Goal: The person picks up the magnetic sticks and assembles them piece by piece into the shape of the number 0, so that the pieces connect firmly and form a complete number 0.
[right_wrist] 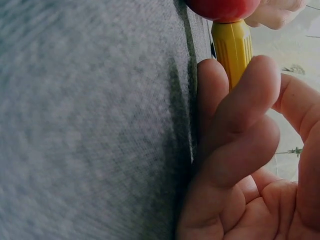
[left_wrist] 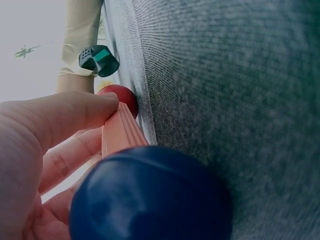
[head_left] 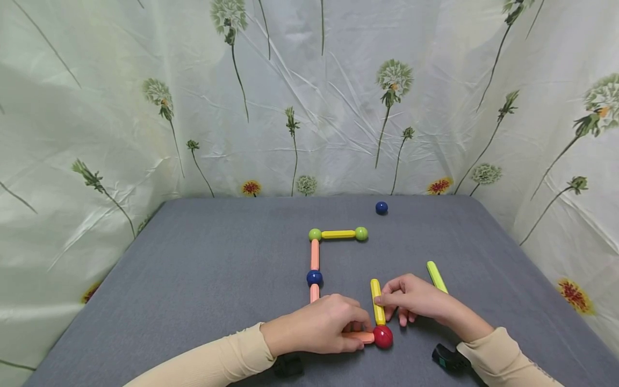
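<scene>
My left hand [head_left: 331, 324] pinches a salmon-coloured magnetic rod [head_left: 360, 337] low over the grey cloth. The rod's right end meets a red ball [head_left: 383, 337]; in the left wrist view a large blue ball [left_wrist: 150, 197] sits at its near end. A yellow rod [head_left: 377, 303] points away from the red ball, and the thumb and fingers of my right hand [head_left: 418, 298] hold it by its side. Beyond the left hand, a chain runs away from me: a salmon rod [head_left: 315, 293], a blue ball [head_left: 314, 277], another salmon rod [head_left: 315, 255] and a green ball [head_left: 315, 235].
From that corner a yellow rod [head_left: 338, 234] leads right to a second green ball [head_left: 361, 233]. A loose blue ball [head_left: 381, 208] lies near the table's far edge. One lime-green rod [head_left: 437, 277] lies beyond the right forearm. Patterned curtain [head_left: 309, 97] surrounds the table [head_left: 193, 269].
</scene>
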`<move>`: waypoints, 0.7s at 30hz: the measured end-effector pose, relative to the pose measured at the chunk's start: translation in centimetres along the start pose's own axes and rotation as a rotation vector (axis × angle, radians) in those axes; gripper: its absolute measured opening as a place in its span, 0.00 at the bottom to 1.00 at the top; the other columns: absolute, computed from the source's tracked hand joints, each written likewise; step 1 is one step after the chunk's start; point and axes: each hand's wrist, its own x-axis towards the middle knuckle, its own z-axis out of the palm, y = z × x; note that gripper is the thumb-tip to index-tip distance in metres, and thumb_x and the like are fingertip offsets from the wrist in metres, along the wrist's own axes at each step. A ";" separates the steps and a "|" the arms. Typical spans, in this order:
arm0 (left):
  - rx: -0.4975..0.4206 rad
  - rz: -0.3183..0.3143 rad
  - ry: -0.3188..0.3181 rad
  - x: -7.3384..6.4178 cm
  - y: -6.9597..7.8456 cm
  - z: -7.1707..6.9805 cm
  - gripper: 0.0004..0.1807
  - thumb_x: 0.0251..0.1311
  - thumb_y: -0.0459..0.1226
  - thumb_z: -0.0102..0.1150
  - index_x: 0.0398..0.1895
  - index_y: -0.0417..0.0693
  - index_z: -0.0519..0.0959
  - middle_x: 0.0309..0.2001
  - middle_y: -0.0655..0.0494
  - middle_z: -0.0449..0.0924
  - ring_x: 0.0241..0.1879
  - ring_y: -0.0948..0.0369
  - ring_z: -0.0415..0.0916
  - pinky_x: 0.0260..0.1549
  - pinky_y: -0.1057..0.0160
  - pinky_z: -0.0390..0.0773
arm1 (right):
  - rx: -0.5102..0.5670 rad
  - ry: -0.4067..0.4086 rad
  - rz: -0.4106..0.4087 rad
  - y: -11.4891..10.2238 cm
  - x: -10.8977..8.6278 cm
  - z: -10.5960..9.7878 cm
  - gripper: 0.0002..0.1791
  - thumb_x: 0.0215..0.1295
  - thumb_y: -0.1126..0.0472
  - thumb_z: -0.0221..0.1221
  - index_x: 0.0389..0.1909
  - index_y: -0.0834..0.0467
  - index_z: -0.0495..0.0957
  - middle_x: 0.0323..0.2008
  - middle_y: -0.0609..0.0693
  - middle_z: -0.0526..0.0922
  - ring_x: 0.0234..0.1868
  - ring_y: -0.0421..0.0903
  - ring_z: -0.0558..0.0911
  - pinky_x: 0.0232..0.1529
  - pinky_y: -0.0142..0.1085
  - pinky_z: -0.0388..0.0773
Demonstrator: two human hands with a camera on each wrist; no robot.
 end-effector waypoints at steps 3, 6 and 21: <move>-0.005 -0.001 -0.004 0.0 0.0 0.0 0.07 0.67 0.37 0.73 0.46 0.54 0.88 0.32 0.66 0.78 0.28 0.77 0.69 0.27 0.83 0.68 | -0.002 -0.003 -0.004 -0.1 0.0 0.0 0.16 0.78 0.50 0.63 0.37 0.59 0.84 0.27 0.47 0.86 0.17 0.35 0.78 0.21 0.27 0.70; -0.004 -0.002 -0.006 0.0 0.0 -0.1 0.07 0.68 0.37 0.73 0.46 0.54 0.88 0.32 0.66 0.78 0.29 0.76 0.69 0.27 0.83 0.68 | -0.003 -0.009 -0.007 -0.2 -0.1 0.0 0.16 0.78 0.49 0.63 0.38 0.59 0.84 0.27 0.47 0.86 0.17 0.35 0.78 0.21 0.27 0.71; 0.001 -0.017 -0.018 0.3 0.1 -0.1 0.08 0.71 0.41 0.70 0.50 0.55 0.88 0.31 0.67 0.77 0.28 0.78 0.67 0.26 0.80 0.68 | -0.064 0.053 -0.002 -0.4 -0.2 -1.9 0.17 0.77 0.49 0.64 0.45 0.62 0.86 0.29 0.48 0.88 0.22 0.37 0.81 0.26 0.30 0.78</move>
